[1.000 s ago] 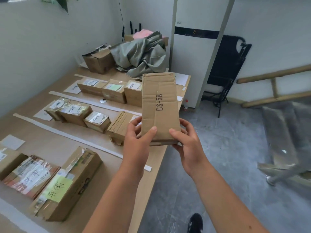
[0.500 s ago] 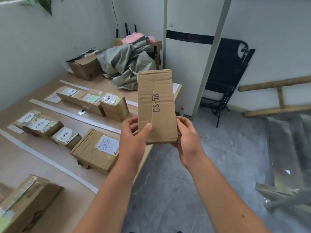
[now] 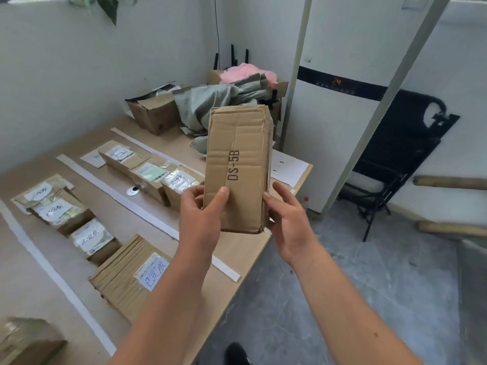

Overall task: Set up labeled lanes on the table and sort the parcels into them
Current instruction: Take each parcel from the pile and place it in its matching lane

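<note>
The left hand [image 3: 203, 217] grips the low end of the brown parcel [image 3: 237, 164]. Its thumb [image 3: 223, 195] lies flat on the front, and its other fingers are tucked behind where I cannot see them. The right hand [image 3: 288, 222] holds the other long side, with one fingertip [image 3: 266, 197] on the edge and the rest going round the back. So both hands are closed on the same parcel. It stands up tall in the air over the right edge of the table [image 3: 238, 252] and touches nothing else. The front says DS-5B and shows no sticker, so I cannot tell which lane it belongs in. I think it is light, because the hands hold it up by just its bottom part. The card looks bent and dented, so it is likely a bit soft and would squash if squeezed hard. The rough card should not slip. The best place to hold it is on the two long sides, low down or in the middle, not on the crumpled top. Behind it and to the left lies a far row of parcels [image 3: 147, 167], and a white strip [image 3: 147, 216] runs along the near side of that row. Nearer still lies a flat parcel [image 3: 126, 277] with a white label. At the far end of the table sit a grey cloth [image 3: 210, 106] and an open box [image 3: 152, 114]
</note>
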The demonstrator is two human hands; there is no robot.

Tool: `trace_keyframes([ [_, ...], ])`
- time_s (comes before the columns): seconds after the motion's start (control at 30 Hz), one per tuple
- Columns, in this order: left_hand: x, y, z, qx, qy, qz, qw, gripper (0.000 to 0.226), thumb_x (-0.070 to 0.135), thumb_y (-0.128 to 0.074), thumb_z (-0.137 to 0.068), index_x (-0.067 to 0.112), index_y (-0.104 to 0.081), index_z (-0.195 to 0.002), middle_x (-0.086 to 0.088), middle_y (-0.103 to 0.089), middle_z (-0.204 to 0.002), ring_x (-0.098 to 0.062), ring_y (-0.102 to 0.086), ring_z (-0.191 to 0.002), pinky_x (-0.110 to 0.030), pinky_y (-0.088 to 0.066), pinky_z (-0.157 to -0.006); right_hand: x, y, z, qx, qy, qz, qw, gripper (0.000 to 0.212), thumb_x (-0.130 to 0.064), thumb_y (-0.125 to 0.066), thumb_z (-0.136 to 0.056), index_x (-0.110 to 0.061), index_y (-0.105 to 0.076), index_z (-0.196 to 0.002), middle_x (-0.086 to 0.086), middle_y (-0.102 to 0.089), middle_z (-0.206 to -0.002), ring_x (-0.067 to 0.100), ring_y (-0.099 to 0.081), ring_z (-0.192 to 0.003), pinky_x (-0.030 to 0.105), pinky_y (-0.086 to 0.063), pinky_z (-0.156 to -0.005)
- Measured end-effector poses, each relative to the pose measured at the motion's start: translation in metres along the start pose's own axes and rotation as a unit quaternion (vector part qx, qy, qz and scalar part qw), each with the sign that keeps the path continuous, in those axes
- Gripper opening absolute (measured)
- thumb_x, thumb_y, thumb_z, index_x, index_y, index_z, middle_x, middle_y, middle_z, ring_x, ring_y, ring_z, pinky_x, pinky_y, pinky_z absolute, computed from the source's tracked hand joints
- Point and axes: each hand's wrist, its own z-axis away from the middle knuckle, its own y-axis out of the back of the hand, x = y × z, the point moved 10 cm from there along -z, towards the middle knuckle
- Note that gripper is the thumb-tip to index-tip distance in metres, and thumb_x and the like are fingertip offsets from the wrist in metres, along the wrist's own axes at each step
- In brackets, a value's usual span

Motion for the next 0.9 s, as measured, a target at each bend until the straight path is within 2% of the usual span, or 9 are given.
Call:
trace_keyframes([
  [0.13,0.009,-0.006,-0.044,0.015,-0.001,0.008,1.0,0.033,0.04,-0.077,-0.095,0.028,-0.056,-0.117,-0.003,-0.07,-0.116,-0.015,-0.067,-0.097,-0.031,-0.049,-0.074,-0.019,-0.029,-0.048,-0.067,0.019,0.028,0.997,0.023,-0.013,-0.06,-0.103,-0.02,-0.073,-0.122,-0.003,-0.078,-0.102,0.007,-0.07,-0.082,0.03,-0.048,-0.074],
  [0.27,0.024,-0.001,-0.072,0.046,-0.014,0.005,0.999,0.038,0.04,-0.078,-0.095,0.032,-0.053,-0.123,-0.003,-0.07,-0.117,-0.017,-0.07,-0.102,-0.037,-0.054,-0.076,-0.028,-0.056,-0.084,-0.116,0.009,0.056,0.992,0.028,-0.016,-0.056,-0.104,-0.022,-0.077,-0.123,-0.001,-0.077,-0.11,0.012,-0.067,-0.09,0.034,-0.045,-0.08],
  [0.33,0.032,0.006,-0.082,0.071,-0.027,-0.002,0.997,0.048,0.038,-0.077,-0.096,0.039,-0.049,-0.134,0.0,-0.071,-0.117,-0.011,-0.07,-0.101,-0.027,-0.054,-0.075,-0.028,-0.07,-0.102,-0.132,-0.003,0.058,0.989,0.03,-0.015,-0.056,-0.104,-0.026,-0.08,-0.12,0.0,-0.078,-0.113,0.014,-0.067,-0.091,0.035,-0.045,-0.08],
  [0.4,0.04,0.012,-0.093,0.088,-0.042,-0.006,0.995,0.055,0.036,-0.075,-0.098,0.045,-0.044,-0.142,0.004,-0.072,-0.116,-0.006,-0.07,-0.101,-0.013,-0.051,-0.065,-0.025,-0.079,-0.124,-0.139,-0.015,0.05,0.989,0.032,-0.013,-0.057,-0.104,-0.031,-0.083,-0.111,-0.001,-0.078,-0.111,0.013,-0.067,-0.089,0.032,-0.047,-0.078],
  [0.47,0.045,0.015,-0.102,0.107,-0.056,-0.009,0.993,0.054,0.032,-0.073,-0.1,0.049,-0.045,-0.144,0.005,-0.072,-0.117,-0.001,-0.07,-0.099,-0.007,-0.05,-0.065,-0.018,-0.087,-0.145,-0.141,-0.036,0.056,0.988,0.028,-0.019,-0.061,-0.103,-0.026,-0.078,-0.124,0.003,-0.078,-0.116,0.019,-0.066,-0.096,0.033,-0.049,-0.077],
  [0.57,0.05,0.019,-0.109,0.151,-0.094,-0.017,0.984,0.051,0.024,-0.07,-0.103,0.053,-0.051,-0.14,0.005,-0.071,-0.121,0.005,-0.07,-0.098,-0.012,-0.054,-0.074,-0.009,-0.097,-0.176,-0.126,-0.078,0.046,0.988,0.037,-0.027,-0.068,-0.101,-0.014,-0.068,-0.136,0.003,-0.076,-0.102,0.025,-0.064,-0.093,0.038,-0.05,-0.071],
  [0.73,0.066,0.023,-0.104,0.258,-0.162,-0.061,0.951,0.059,0.01,-0.064,-0.104,0.056,-0.051,-0.139,0.024,-0.059,-0.13,0.015,-0.062,-0.106,-0.013,-0.056,-0.083,-0.019,-0.13,-0.205,-0.203,-0.111,0.092,0.968,0.028,-0.032,-0.065,-0.102,-0.012,-0.076,-0.119,0.001,-0.07,-0.091,0.017,-0.062,-0.081,0.031,-0.046,-0.061],
  [0.83,0.073,0.024,-0.1,0.331,-0.188,-0.096,0.92,0.039,0.009,-0.067,-0.102,0.043,-0.071,-0.121,0.015,-0.064,-0.13,0.009,-0.06,-0.11,-0.036,-0.058,-0.101,-0.033,-0.148,-0.218,-0.256,-0.103,0.103,0.956,0.021,-0.024,-0.061,-0.103,-0.011,-0.075,-0.094,-0.003,-0.065,-0.075,0.012,-0.06,-0.067,0.026,-0.043,-0.053],
  [0.9,0.08,0.025,-0.097,0.365,-0.191,-0.096,0.906,0.036,0.01,-0.069,-0.102,0.044,-0.074,-0.113,0.011,-0.064,-0.133,0.004,-0.061,-0.115,-0.042,-0.057,-0.103,-0.042,-0.161,-0.223,-0.282,-0.096,0.107,0.949,0.023,-0.024,-0.06,-0.103,-0.006,-0.075,-0.103,0.007,-0.07,-0.084,0.019,-0.066,-0.078,0.03,-0.049,-0.062],
])
